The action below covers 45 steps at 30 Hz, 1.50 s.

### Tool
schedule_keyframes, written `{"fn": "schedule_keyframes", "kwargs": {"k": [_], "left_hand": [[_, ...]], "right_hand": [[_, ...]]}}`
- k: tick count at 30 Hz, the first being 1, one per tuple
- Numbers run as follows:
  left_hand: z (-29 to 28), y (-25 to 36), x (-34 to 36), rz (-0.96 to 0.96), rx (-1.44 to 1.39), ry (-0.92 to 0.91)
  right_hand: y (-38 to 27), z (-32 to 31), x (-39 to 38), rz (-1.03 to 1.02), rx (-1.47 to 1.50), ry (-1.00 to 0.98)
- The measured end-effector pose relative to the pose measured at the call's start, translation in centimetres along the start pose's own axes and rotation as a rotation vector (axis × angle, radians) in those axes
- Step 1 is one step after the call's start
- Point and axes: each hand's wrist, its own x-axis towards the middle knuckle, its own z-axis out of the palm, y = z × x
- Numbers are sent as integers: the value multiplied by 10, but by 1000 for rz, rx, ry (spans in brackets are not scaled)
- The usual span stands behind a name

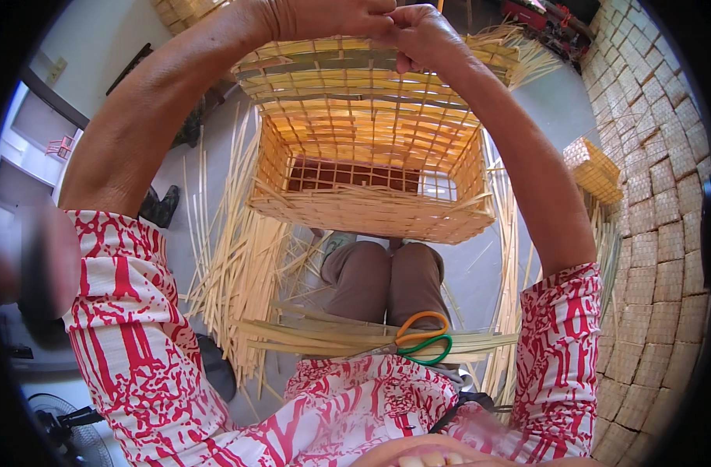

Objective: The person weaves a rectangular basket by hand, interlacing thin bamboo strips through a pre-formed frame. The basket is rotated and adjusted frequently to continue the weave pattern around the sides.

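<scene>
A woven basket [371,210] of pale bamboo-like strips stands in front of my knees, its opening toward me. An openwork lattice panel [355,74] rises from its far side. My left hand [347,17] is at the top of that panel, fingers closed and touching my right. My right hand [427,37] also has its fingers bent shut there, against the panel's upper edge. Whatever thin piece lies between the fingertips is hidden. Across my lap rests a bundle of greenish strips [293,336], with scissors [423,338] on it, one handle loop orange and the other green.
Loose pale strips [242,288] cover the floor on the left, and more strips [511,257] lie on the right. A smaller woven basket [594,170] sits near a tall wall of stacked woven pieces [659,233]. A fan [63,428] stands at the lower left.
</scene>
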Motion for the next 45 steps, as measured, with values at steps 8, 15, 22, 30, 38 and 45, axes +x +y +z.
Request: {"fn": "schedule_keyframes", "kwargs": {"k": [8, 15, 22, 30, 38, 45], "left_hand": [[-10, -4, 6, 8, -3, -115], [-8, 55, 21, -748, -45, -267], [10, 113, 14, -1238, -168, 48], [-88, 100, -21, -1274, -309, 313], [-150, 224, -56, -833, -2181, 1267], [-138, 293, -64, -626, -2255, 1262]], "right_hand": [[-24, 4, -17, -22, 158, 89], [-23, 14, -16, -68, 148, 137], [-26, 13, -18, -19, 172, 150], [-16, 7, -19, -106, 125, 115], [12, 15, 7, -197, 53, 50], [26, -18, -4, -391, -617, 408]]}}
